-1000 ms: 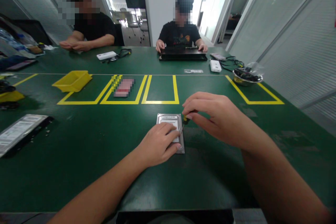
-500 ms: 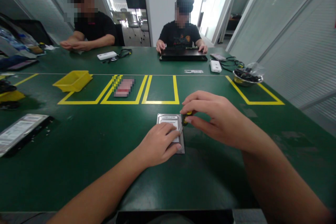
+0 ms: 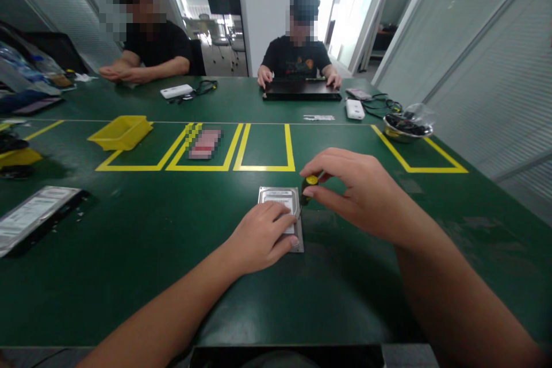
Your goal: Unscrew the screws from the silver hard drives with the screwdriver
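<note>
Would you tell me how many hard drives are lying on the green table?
2: one hard drive under the left hand, beside the right hand; another drive at the table's left edge. More may be hidden.

Both forearms are bare, no sleeves showing.

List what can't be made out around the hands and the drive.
Head view only:
- screwdriver: tip hidden between the hands; shaft mostly behind right hand.
- hard drive: near half under left hand; label too small.
- screw being worked: not visible.
</note>
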Action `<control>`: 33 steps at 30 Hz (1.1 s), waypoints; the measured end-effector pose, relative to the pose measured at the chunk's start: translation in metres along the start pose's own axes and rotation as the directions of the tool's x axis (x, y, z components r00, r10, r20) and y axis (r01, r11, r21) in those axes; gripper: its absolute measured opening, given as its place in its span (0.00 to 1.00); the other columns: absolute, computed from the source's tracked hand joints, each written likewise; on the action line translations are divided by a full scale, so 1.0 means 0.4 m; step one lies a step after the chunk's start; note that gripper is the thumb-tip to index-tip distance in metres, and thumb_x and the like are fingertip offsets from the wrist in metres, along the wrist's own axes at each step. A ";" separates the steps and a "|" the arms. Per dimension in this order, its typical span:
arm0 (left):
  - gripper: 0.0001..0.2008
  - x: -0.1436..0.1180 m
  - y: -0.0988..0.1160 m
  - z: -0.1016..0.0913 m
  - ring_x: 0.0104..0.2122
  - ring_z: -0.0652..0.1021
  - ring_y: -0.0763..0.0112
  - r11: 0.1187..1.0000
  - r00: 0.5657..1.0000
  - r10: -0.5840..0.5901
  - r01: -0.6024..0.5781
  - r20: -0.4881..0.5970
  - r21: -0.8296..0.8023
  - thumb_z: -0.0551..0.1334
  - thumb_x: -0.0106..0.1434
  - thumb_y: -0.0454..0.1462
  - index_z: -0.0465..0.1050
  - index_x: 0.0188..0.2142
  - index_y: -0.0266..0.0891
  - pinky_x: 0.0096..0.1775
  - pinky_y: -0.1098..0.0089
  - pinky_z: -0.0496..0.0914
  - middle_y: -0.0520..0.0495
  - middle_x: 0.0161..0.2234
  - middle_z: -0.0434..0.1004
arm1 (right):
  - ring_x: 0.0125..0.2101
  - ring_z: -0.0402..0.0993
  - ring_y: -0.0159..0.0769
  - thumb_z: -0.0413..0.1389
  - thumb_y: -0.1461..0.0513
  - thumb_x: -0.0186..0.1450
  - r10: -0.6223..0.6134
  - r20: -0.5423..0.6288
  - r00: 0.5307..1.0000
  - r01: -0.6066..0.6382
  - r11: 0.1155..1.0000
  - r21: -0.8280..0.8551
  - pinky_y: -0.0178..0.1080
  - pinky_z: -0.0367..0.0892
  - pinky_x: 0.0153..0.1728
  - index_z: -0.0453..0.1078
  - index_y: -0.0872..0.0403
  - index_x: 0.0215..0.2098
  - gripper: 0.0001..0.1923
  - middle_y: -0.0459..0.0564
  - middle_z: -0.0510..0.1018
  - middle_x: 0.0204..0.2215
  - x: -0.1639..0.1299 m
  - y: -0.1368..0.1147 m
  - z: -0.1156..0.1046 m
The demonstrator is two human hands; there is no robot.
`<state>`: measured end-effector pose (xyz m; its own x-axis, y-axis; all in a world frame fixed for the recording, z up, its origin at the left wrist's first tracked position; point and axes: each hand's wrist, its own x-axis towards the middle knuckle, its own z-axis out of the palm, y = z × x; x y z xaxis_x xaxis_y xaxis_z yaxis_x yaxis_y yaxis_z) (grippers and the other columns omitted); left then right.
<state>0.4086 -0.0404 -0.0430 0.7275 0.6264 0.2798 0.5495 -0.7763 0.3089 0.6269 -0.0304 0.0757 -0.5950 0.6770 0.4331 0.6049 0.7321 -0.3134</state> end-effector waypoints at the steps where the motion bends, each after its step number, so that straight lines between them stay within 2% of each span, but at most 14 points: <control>1: 0.16 0.000 0.000 0.000 0.50 0.71 0.54 1.000 1.000 0.000 0.000 0.002 0.001 0.56 0.69 0.43 0.71 0.51 0.38 0.53 0.51 0.67 0.40 0.49 0.72 | 0.37 0.71 0.32 0.59 0.64 0.66 0.005 -0.005 1.000 -0.005 1.000 -0.006 0.35 0.65 0.39 0.72 0.57 0.41 0.06 0.48 0.75 0.38 0.000 0.000 -0.001; 7: 0.16 0.001 -0.002 0.002 0.50 0.72 0.55 1.000 1.000 0.004 -0.004 0.003 0.003 0.57 0.69 0.43 0.71 0.51 0.38 0.53 0.52 0.67 0.40 0.49 0.72 | 0.38 0.72 0.33 0.58 0.65 0.67 0.021 0.011 1.000 -0.021 1.000 0.012 0.35 0.66 0.39 0.73 0.57 0.41 0.05 0.49 0.77 0.38 0.003 -0.005 -0.002; 15: 0.16 0.002 0.001 -0.001 0.50 0.72 0.54 1.000 1.000 0.007 -0.007 0.001 0.003 0.57 0.69 0.43 0.71 0.51 0.38 0.52 0.52 0.67 0.40 0.49 0.72 | 0.44 0.72 0.37 0.54 0.68 0.67 -0.011 -0.033 0.999 0.011 1.000 0.003 0.39 0.67 0.47 0.75 0.55 0.43 0.09 0.53 0.75 0.45 0.001 -0.001 0.003; 24: 0.15 0.000 -0.001 0.001 0.49 0.72 0.55 1.000 1.000 0.007 -0.007 -0.004 0.000 0.57 0.68 0.42 0.71 0.51 0.38 0.52 0.52 0.68 0.40 0.48 0.73 | 0.38 0.72 0.35 0.58 0.65 0.66 0.042 -0.048 0.998 -0.041 0.999 0.020 0.38 0.67 0.40 0.75 0.55 0.39 0.04 0.50 0.74 0.37 0.006 -0.007 0.011; 33: 0.16 -0.002 -0.003 0.004 0.50 0.71 0.54 1.000 1.000 0.003 -0.003 0.010 0.000 0.56 0.69 0.43 0.70 0.51 0.38 0.53 0.52 0.67 0.40 0.49 0.72 | 0.36 0.71 0.34 0.58 0.65 0.66 0.044 -0.064 0.997 -0.044 0.999 0.000 0.37 0.65 0.38 0.73 0.56 0.41 0.05 0.49 0.76 0.36 0.005 0.000 0.009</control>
<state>0.4081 -0.0401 -0.0449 0.7332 0.6232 0.2722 0.5472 -0.7783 0.3079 0.6239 -0.0288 0.0735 -0.5328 0.7020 0.4725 0.6303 0.7018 -0.3320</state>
